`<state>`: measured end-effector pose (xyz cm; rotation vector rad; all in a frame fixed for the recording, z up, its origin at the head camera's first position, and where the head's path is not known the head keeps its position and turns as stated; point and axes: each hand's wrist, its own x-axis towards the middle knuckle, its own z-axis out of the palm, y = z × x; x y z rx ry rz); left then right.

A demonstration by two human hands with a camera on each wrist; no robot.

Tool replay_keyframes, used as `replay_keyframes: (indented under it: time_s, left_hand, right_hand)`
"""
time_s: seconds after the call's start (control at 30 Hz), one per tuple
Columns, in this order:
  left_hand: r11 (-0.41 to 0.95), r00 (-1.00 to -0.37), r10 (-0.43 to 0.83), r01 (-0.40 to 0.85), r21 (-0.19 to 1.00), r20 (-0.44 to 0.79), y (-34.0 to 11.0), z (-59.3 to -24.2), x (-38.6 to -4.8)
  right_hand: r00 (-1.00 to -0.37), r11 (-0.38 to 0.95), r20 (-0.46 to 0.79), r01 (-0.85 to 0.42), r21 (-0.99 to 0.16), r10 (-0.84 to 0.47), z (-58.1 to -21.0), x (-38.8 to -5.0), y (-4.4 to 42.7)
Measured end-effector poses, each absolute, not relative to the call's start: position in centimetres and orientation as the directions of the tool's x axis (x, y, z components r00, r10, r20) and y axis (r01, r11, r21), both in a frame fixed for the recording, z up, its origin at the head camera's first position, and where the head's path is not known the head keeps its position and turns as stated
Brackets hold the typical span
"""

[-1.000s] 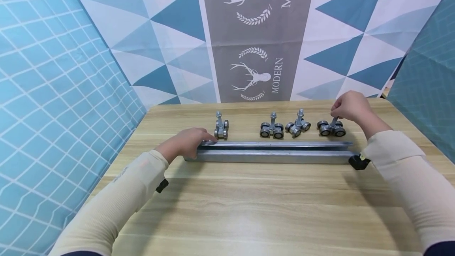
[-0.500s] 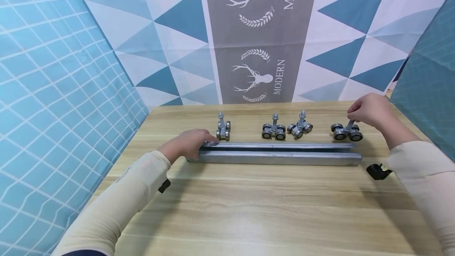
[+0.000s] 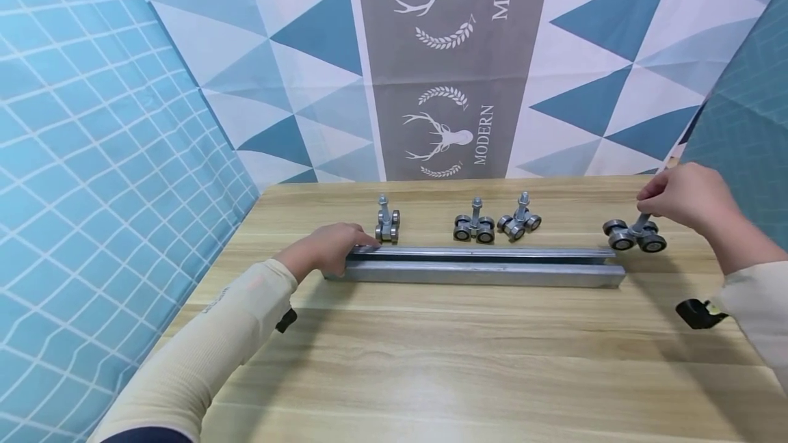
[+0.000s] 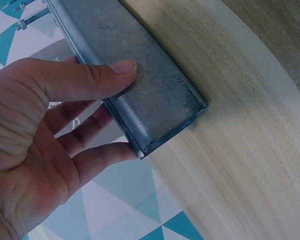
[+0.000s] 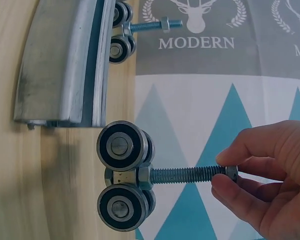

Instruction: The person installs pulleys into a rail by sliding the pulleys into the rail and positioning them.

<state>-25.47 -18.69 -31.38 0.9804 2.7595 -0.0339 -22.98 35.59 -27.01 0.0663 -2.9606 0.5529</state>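
Observation:
A metal rail with a slot along its top lies across the table. My left hand grips its left end; in the left wrist view the thumb of that hand lies on the rail's face, fingers against the slotted side. Past the rail's right end, my right hand pinches the bolt tip of a four-wheeled roller. The right wrist view shows thumb and fingers of the hand at the threaded bolt's end, the wheels of the roller beside the rail's end, apart from it.
Behind the rail stand three more rollers with upright bolts: one near my left hand, one at the middle and one right of that. Patterned cloth hangs along the table's back edge, with blue cloth at the left.
My right hand has moved the roller to the right, from behind the rail to past its right end. The left hand keeps its grip on the rail's left end.

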Motion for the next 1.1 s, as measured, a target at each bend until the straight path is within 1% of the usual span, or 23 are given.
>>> replay_keyframes:
  time_s: [0.23,0.43,0.8,1.1]
  left_hand:
    - [0.783,-0.762,0.615,0.621,0.041,-0.204,-18.7,-31.3,-25.6]
    - [0.79,-0.77,0.608,0.611,0.05,-0.196,-19.2,-31.4,-25.6]
    - [0.791,-0.768,0.611,0.603,0.108,-0.19,-19.2,-31.4,-25.6]
    - [0.791,-0.766,0.611,0.597,0.131,-0.199,-19.0,-31.5,-25.4]
  right_hand:
    - [-0.989,0.929,0.144,-0.029,-0.369,0.027,-27.4,-21.8,36.3]
    - [-0.989,0.935,0.149,-0.037,-0.352,0.017,-27.8,-21.0,36.8]
    - [-0.991,0.934,0.13,-0.057,-0.352,-0.011,-28.7,-19.7,36.7]
    - [-0.995,0.925,0.094,-0.055,-0.375,-0.021,-29.3,-19.2,36.1]
